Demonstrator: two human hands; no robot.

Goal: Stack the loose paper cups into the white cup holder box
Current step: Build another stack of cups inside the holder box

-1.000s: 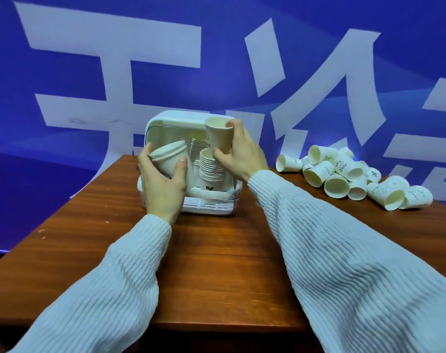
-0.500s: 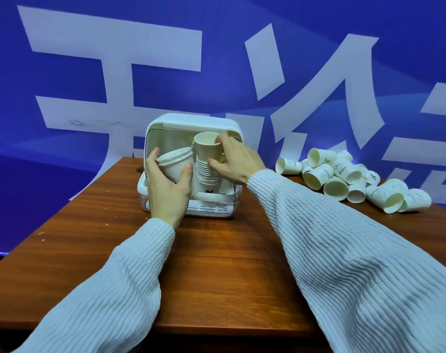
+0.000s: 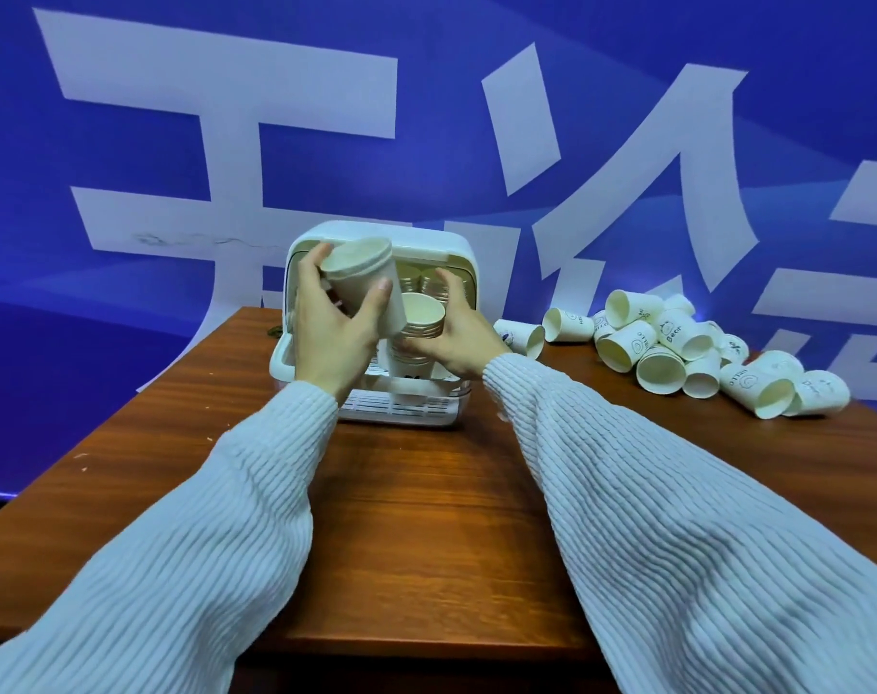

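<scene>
tabletop unchanged — left hand (image 3: 333, 338) has raised its cups (image 3: 368, 288).

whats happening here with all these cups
A person is loading paper cups into a white cup holder box on a wooden table. The left hand grips a short nested stack of cups, tilted, in front of the box. The right hand is round the stack of cups already standing in the box. A pile of loose cups lies on its side to the right, waiting.
</scene>
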